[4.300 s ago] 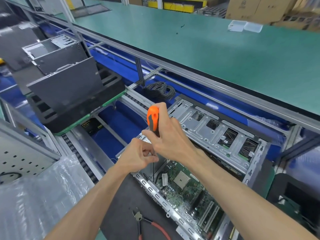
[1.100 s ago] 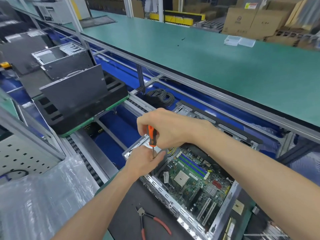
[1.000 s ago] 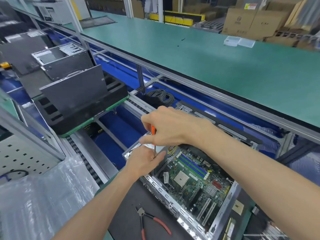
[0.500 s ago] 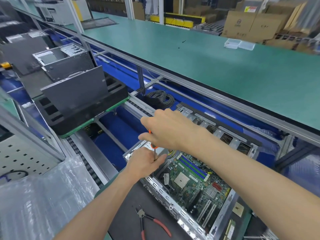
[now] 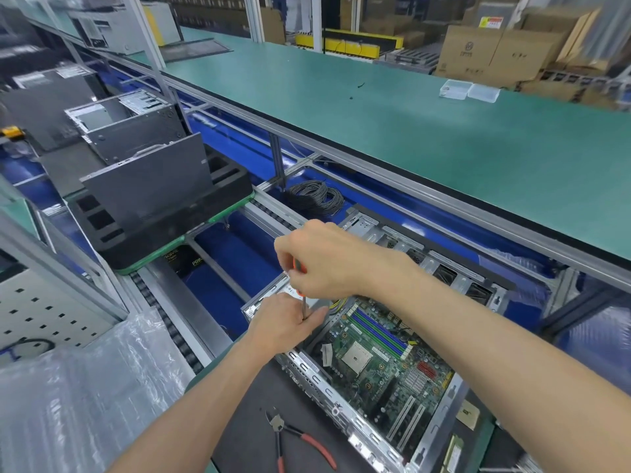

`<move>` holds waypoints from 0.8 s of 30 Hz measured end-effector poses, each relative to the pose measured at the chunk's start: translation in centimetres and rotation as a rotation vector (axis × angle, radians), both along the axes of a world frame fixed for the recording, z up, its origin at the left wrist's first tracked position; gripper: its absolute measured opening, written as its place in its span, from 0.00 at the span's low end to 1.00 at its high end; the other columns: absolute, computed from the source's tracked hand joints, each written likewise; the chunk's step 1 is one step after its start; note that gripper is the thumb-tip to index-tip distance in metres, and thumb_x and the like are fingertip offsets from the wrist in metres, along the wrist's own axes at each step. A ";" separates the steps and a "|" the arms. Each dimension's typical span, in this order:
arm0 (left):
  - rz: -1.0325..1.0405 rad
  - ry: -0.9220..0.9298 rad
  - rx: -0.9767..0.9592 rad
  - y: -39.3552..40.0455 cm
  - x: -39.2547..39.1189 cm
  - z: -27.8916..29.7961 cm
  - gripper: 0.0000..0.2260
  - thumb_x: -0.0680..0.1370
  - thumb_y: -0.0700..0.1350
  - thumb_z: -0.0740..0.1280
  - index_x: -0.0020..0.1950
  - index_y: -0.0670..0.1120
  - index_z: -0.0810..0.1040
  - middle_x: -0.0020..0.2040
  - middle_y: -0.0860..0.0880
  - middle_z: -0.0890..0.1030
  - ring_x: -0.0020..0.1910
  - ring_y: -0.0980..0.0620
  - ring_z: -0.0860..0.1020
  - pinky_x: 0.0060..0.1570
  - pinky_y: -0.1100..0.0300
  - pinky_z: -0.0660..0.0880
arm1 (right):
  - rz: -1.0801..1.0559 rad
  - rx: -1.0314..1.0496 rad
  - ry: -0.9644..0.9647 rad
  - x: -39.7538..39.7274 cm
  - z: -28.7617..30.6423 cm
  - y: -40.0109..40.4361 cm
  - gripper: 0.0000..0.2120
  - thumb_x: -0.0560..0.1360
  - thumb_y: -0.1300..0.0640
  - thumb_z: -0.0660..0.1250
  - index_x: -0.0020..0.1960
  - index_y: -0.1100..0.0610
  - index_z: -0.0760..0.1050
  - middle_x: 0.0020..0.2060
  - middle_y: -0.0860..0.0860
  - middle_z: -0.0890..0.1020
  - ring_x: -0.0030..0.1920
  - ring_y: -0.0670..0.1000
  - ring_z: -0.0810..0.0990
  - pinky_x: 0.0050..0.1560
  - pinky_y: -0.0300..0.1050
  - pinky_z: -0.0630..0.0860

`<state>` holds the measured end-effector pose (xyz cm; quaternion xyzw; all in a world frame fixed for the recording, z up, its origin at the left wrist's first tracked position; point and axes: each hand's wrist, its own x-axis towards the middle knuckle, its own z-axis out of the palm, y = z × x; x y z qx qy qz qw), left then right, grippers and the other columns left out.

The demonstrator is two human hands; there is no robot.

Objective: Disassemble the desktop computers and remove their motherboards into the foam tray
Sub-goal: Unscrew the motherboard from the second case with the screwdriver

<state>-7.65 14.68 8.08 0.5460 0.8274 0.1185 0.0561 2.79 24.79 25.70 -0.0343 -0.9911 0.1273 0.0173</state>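
Note:
An open desktop case [image 5: 317, 373] lies on its side before me, its green motherboard [image 5: 382, 360] showing inside. My right hand [image 5: 324, 261] grips the orange handle of a screwdriver [image 5: 300, 268] from above, almost hiding it. The thin shaft runs down into the case's upper left corner. My left hand [image 5: 283, 322] pinches that shaft between thumb and fingers, low at the case edge. A black foam tray [image 5: 164, 233] with slots sits on a green carrier to the left, a dark panel standing in it.
Red-handled cutters [image 5: 300, 438] lie on the dark mat at the bottom. A coil of black cable [image 5: 314, 196] rests behind the case. More dark cases [image 5: 129, 128] stand at the left. The green bench [image 5: 409, 131] carries two clear boxes [image 5: 469, 90]. Bubble wrap [image 5: 68, 387] covers the lower left.
My right hand has sunk lower with the screwdriver, so the orange handle is now almost covered. The left hand stays on the shaft at the case corner.

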 end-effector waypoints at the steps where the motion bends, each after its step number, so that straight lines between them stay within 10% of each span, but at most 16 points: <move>1: -0.002 0.004 0.005 0.0 0.0 0.0 0.38 0.74 0.70 0.45 0.29 0.40 0.75 0.26 0.44 0.76 0.29 0.47 0.75 0.38 0.48 0.74 | 0.028 -0.085 -0.052 0.2 0.3 0.4 0.09 0.71 0.60 0.66 0.50 0.51 0.77 0.42 0.45 0.75 0.47 0.51 0.75 0.44 0.47 0.73; 4: -0.011 0.007 0.001 0.1 0.1 0.2 0.37 0.76 0.70 0.46 0.27 0.41 0.73 0.25 0.45 0.75 0.28 0.47 0.75 0.38 0.49 0.74 | 0.021 -0.174 -0.085 0.5 0.6 0.8 0.11 0.70 0.57 0.68 0.52 0.49 0.74 0.47 0.47 0.73 0.46 0.50 0.75 0.44 0.47 0.73; 7: -0.023 0.014 0.014 0.1 0.1 0.2 0.33 0.76 0.69 0.46 0.23 0.45 0.65 0.23 0.44 0.72 0.26 0.47 0.73 0.35 0.49 0.72 | -0.121 0.155 0.022 0.2 -0.1 0.1 0.16 0.76 0.39 0.64 0.46 0.51 0.70 0.35 0.47 0.65 0.35 0.54 0.68 0.35 0.48 0.62; 14: -0.035 -0.002 0.045 0.0 0.0 0.0 0.36 0.76 0.69 0.47 0.25 0.41 0.69 0.23 0.44 0.73 0.25 0.47 0.72 0.36 0.48 0.73 | 0.048 -0.095 -0.109 0.3 0.7 0.4 0.09 0.71 0.62 0.67 0.49 0.51 0.75 0.45 0.46 0.76 0.48 0.51 0.75 0.45 0.48 0.76; 20: -0.055 -0.001 -0.020 0.1 -0.2 0.1 0.35 0.76 0.71 0.49 0.24 0.44 0.68 0.23 0.45 0.72 0.26 0.48 0.73 0.37 0.49 0.74 | -0.142 0.175 -0.001 0.5 0.2 -0.3 0.18 0.78 0.38 0.61 0.46 0.53 0.67 0.35 0.48 0.64 0.38 0.56 0.68 0.34 0.49 0.62; 24: -0.064 -0.012 0.004 0.0 -0.2 0.1 0.37 0.74 0.72 0.48 0.25 0.41 0.69 0.23 0.44 0.73 0.25 0.47 0.72 0.36 0.48 0.74 | -0.027 0.089 -0.005 -0.1 0.2 -0.6 0.04 0.79 0.54 0.63 0.47 0.54 0.71 0.38 0.49 0.72 0.45 0.56 0.74 0.36 0.50 0.69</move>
